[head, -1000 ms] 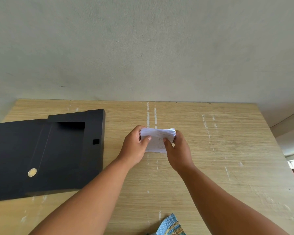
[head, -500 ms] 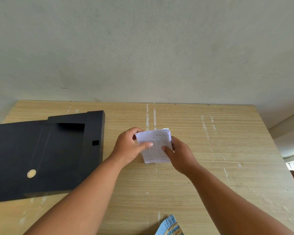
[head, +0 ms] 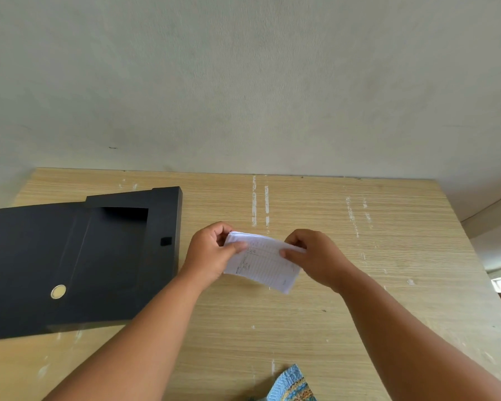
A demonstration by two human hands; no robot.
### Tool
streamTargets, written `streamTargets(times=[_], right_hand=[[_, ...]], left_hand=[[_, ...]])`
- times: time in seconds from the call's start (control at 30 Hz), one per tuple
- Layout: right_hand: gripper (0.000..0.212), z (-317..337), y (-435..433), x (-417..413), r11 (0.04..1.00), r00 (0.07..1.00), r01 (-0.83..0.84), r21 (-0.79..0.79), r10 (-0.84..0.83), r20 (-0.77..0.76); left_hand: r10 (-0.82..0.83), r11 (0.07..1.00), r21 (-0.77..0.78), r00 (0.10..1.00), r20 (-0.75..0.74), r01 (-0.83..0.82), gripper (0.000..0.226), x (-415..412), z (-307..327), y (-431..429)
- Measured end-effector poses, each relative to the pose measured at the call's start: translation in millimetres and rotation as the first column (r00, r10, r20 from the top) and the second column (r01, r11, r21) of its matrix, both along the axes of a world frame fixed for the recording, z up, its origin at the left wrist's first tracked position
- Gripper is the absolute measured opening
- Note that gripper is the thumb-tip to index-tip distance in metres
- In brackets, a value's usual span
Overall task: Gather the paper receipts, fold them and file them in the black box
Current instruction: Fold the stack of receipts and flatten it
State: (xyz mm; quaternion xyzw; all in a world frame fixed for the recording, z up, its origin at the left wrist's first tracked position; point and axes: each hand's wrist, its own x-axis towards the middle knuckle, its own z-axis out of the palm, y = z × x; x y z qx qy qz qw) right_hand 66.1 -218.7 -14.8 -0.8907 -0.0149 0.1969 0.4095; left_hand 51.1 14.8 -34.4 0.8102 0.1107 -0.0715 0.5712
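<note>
A small stack of white printed paper receipts (head: 265,263) is held just above the middle of the wooden table (head: 330,314). My left hand (head: 210,251) pinches its left end, thumb on top. Its right end is gripped by my right hand (head: 315,256), thumb over the printed face. The stack is tilted, lower right corner hanging down. The black box (head: 78,261) lies open and flat on the table's left side, its shallow tray empty, a round metal snap on its flap.
A plain grey wall runs along the table's far edge. A blue patterned cloth (head: 292,386) pokes in at the near edge. The table's right edge drops off beside a pale ledge.
The stack, first held short and horizontal, was turned and spread out; it now lies wider and tilted between both hands. My right hand shifted to the right.
</note>
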Motion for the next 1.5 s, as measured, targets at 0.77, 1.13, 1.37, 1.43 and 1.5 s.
streamTargets(times=[0.77, 1.13, 1.37, 1.43, 1.5], right_hand=[[0.012, -20.0, 7.6, -14.5, 0.931, 0.957, 0.287, 0.226, -0.290, -0.020], [0.011, -33.7, 32.2, -31.1, 0.916, 0.909, 0.359, 0.182, -0.387, 0.155], [0.008, -38.9, 31.5, -37.0, 0.901, 0.896, 0.394, 0.182, -0.421, 0.145], [0.006, -39.3, 25.8, -34.1, 0.901, 0.902, 0.390, 0.190, -0.416, 0.120], [0.006, -38.4, 20.7, -29.9, 0.901, 0.909, 0.384, 0.202, -0.408, 0.088]], left_hand=[[-0.082, 0.995, -0.063, 0.994, -0.071, 0.078, 0.022, 4.0, -13.0, -8.2], [0.136, 0.958, 0.237, 0.984, 0.117, -0.160, 0.028, -3.6, -13.3, -35.5], [0.014, 0.970, 0.242, 1.000, 0.023, -0.020, 0.034, -5.4, -15.5, -30.4], [-0.060, 0.992, 0.107, 0.996, -0.072, 0.067, 0.041, -2.4, -16.5, -18.9], [-0.100, 0.994, 0.025, 0.985, -0.138, 0.105, 0.042, -0.1, -19.0, -10.2]])
